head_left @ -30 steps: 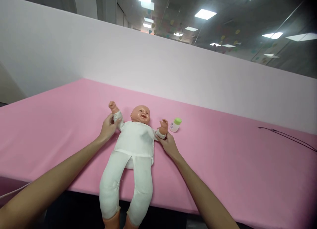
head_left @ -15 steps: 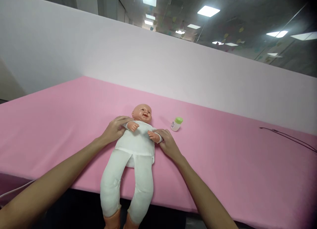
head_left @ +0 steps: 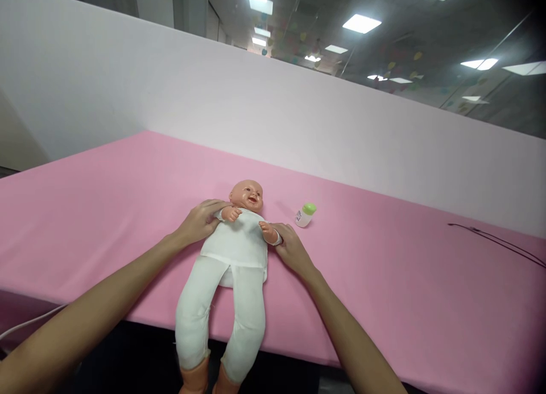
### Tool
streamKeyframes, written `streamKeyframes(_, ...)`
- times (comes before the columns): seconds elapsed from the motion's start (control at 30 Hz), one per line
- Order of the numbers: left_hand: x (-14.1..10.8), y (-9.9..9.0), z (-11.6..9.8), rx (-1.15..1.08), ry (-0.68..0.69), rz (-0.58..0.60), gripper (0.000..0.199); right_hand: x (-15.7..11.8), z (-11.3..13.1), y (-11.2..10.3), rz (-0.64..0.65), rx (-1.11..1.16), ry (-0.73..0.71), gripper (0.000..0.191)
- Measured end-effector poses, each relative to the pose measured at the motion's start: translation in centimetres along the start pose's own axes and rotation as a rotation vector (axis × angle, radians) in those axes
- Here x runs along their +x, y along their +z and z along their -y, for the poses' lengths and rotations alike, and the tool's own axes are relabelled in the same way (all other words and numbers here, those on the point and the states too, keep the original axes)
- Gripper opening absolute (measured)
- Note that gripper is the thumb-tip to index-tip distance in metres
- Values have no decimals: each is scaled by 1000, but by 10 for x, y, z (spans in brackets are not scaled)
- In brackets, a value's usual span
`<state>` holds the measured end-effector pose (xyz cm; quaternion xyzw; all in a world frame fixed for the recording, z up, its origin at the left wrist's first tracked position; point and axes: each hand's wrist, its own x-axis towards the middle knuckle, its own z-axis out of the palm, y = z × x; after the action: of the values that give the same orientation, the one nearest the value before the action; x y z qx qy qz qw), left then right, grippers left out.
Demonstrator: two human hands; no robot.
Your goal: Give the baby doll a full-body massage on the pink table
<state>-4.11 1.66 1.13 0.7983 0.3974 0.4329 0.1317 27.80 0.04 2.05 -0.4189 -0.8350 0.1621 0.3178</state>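
A baby doll (head_left: 237, 240) in a white top and white trousers lies face up, its legs hanging past the table's front edge. My left hand (head_left: 199, 220) is closed around the doll's arm and shoulder on the left side, fingers partly hidden behind it. On the other side my right hand (head_left: 292, 247) grips the doll's other sleeved arm near the wrist. A small white bottle (head_left: 304, 216) with a green cap lies tilted on the cloth, just beyond my right hand and apart from it.
Pink cloth (head_left: 384, 280) covers the table. A white partition (head_left: 298, 121) rises along the back. Thin black cable (head_left: 499, 237) lies at the far right, and a white cord (head_left: 34, 320) runs by the front left edge.
The doll's forearm by my right hand has tilted slightly upward. Both hands keep their hold. The view has shifted slightly.
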Motion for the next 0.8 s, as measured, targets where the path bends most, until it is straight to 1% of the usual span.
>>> streamKeyframes(0.13,0,-2,-2,20,4,13,53,1,2,-1,14,29,28,32)
streamKeyframes(0.27,0,-3,-3,45,-1,21,51,1,0,-1,17,26,34,33)
streamKeyframes(0.47,-1,-2,0,85,43,10,52,2,0,0,16,38,51,31)
streamKeyframes(0.6,-1,-3,0,90,45,10,53,2,0,0,17,25,71,31)
streamKeyframes(0.8,-1,-2,2,86,57,5,49,1,-2,0,14,18,86,29)
